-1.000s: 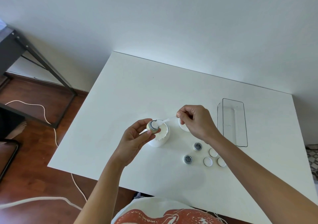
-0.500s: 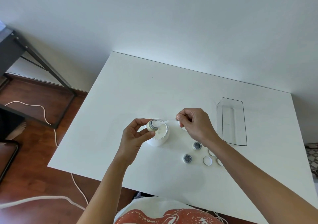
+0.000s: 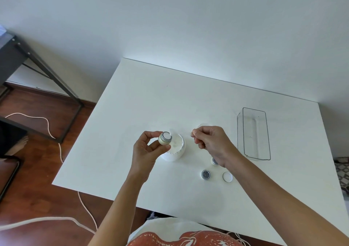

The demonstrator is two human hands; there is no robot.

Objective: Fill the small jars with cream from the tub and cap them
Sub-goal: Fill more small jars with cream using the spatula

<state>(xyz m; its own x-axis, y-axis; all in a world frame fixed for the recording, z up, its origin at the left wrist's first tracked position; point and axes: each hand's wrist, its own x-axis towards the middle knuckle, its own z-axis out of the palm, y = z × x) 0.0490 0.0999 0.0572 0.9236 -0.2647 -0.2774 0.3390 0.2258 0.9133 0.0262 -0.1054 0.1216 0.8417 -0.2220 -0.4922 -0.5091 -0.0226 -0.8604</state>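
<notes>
While L hand [image 3: 146,151] pinches small round cream-filled jar [image 3: 164,138] over white cream tub [image 3: 174,150], R hand [image 3: 211,142] grip clamps thin clear spatula [image 3: 192,135]; open jar [image 3: 205,174], white cap [image 3: 227,176] on white tabletop [image 3: 151,104].

Beyond the cream tub [image 3: 174,151] the tabletop [image 3: 160,98] lies open to its far edge. Right of the tub, two small jars [image 3: 205,174] and a cap [image 3: 227,176] crowd the way; further right stands a clear tray [image 3: 254,133].

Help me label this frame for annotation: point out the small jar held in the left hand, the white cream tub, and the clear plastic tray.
Small beige round jar [image 3: 164,138], head view, on its side wall.
White cream tub [image 3: 174,156], head view, on its outer wall.
Clear rectangular plastic tray [image 3: 268,135], head view, on its right rim.
</notes>
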